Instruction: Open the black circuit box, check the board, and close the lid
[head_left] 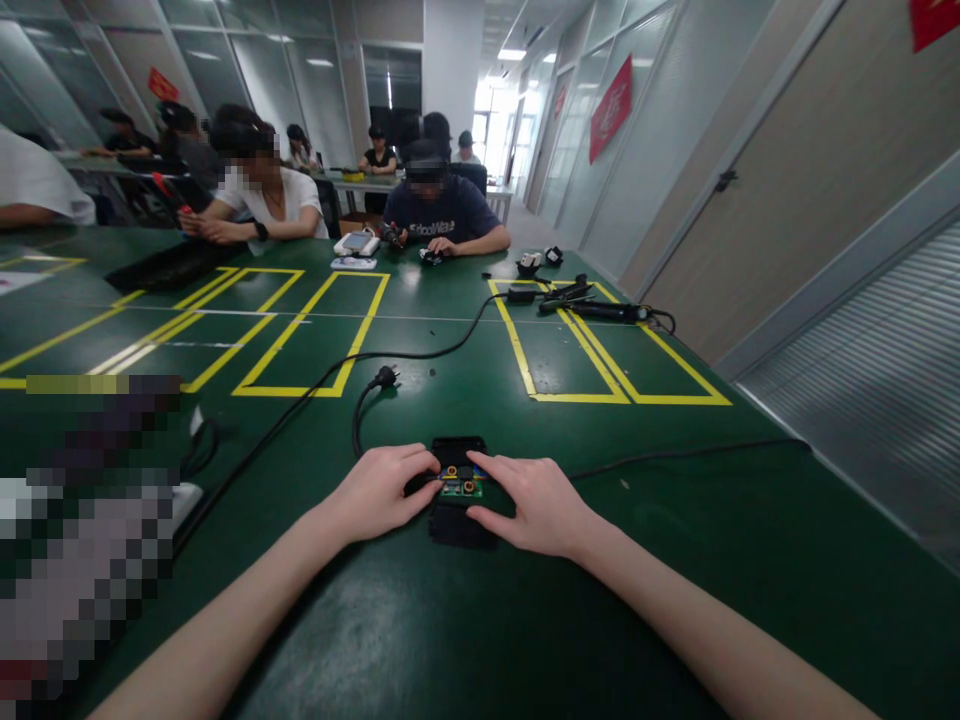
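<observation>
A green circuit board [452, 490] with copper-wound coils lies in front of me, between the two halves of an opened black plastic case. The far half [459, 446] is beyond the board and the near half [454, 525] is on my side. My left hand [394, 490] is closed on the board's left end, thumb and fingertips close together where the wires are. From the right, my right hand [529, 500] grips the board and case, index finger at the far side and thumb by the near half. Its fingertips partly cover the board.
A black plug [385, 377] on a short cord is beyond my left hand. One long black cable [360, 357] crosses the green table [675, 560]; another cord [690, 451] runs right. Black tools [600, 310] lie at the far right. Several people sit across the table.
</observation>
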